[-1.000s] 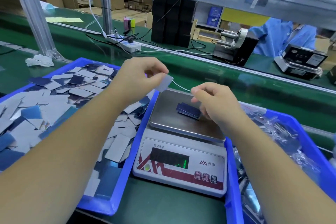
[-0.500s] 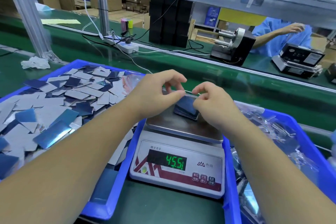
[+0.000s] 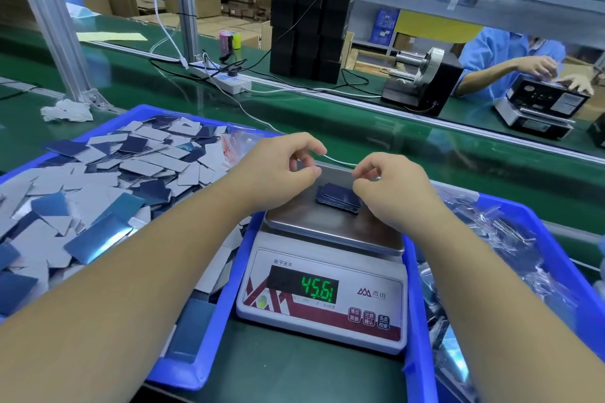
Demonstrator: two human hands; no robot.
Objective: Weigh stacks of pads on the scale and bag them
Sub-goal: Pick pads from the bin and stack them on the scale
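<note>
1. Head view shows the stack of pads point(image 3: 339, 198) lying on the scale platter point(image 3: 330, 226), just under and between both hands; the display point(image 3: 319, 288) reads 45.6.
2. The left hand point(image 3: 278, 173) hovers over the platter's left side with fingers curled loosely, thumb and forefinger close; whether it pinches anything I cannot tell. The right hand point(image 3: 389, 190) is curled too, its underside over the stack's right end, contact unclear.
3. Risk: any finger resting on stack or platter would likely falsify the reading.
4. Risk: the stack looks slightly fanned, so a sideways nudge could spill pads off it.
5. Room is tight: the blue bin of loose pads point(image 3: 203, 370) crowds the left forearm, the bin of bags point(image 3: 510, 209) the right. Open space lies above and toward the green belt point(image 3: 376, 137) beyond the fingertips.
</note>
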